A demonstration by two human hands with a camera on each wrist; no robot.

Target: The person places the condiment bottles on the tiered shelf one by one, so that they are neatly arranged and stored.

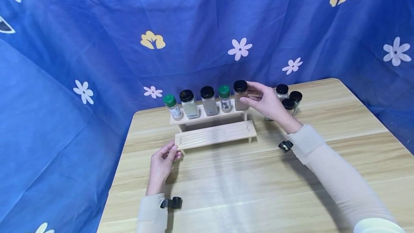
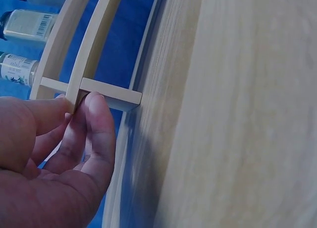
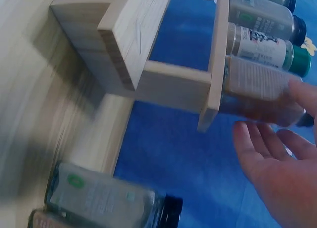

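A two-step wooden rack stands on the table. My left hand pinches the left end of its lower board between thumb and fingers, as the left wrist view shows too. On the upper step is a row of several spice jars. At the right end, my right hand holds a black-capped jar of reddish-brown spice, thumb in front and fingers at its far side. That jar's base rests on the board. Beside it stands a green-capped shaker; further left are black-capped jars and another green-capped shaker.
Right of the rack, partly behind my right hand, stand black-capped jars in a group on the wooden table. A blue flowered cloth hangs behind the table's back edge and along its sides.
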